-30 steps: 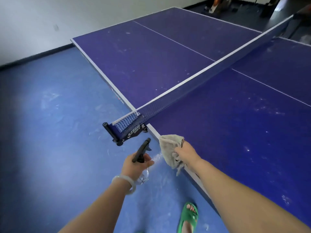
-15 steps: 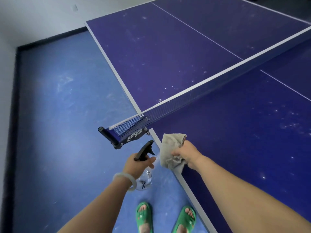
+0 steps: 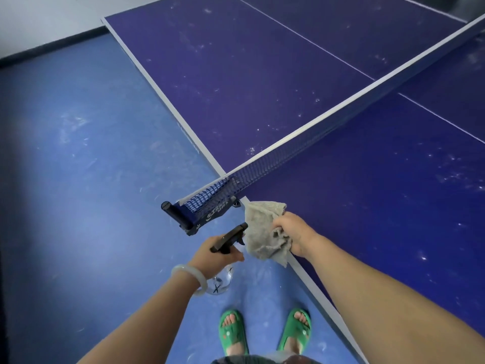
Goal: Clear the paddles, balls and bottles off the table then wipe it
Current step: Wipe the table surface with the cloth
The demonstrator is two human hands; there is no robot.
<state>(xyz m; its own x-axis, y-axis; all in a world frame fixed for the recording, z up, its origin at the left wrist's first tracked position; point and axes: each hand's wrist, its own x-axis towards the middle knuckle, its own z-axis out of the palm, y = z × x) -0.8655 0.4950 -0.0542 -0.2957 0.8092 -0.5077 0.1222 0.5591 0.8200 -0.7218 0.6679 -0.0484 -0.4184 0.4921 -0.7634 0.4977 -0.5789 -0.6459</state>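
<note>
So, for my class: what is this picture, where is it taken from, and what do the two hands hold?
No machine here: a person wears a camera on the head, looking down at their own arms. The left hand grips a spray bottle by its black trigger head, nozzle close to the grey cloth bunched in the right hand at the edge of the table-tennis table. Its blue top carries the net and pale specks. Green sandals stand on the floor.
</note>
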